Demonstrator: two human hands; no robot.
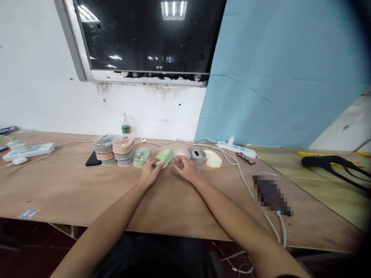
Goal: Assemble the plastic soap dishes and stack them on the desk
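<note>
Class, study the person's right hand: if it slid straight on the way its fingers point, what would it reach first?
Probably the clear lid right ahead of the right hand; the fingertips may already touch it, depth is unclear.

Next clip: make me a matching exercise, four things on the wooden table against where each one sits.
Things:
1. green case
2. black phone
3. cream case
4. green-label bottle

Places:
A. by the wall, behind the stacked cases
B. under the left hand's fingers
C. left of the stacked cases
D. right of the grey case

Pairs: 1-B, 2-C, 3-D, 4-A
</note>
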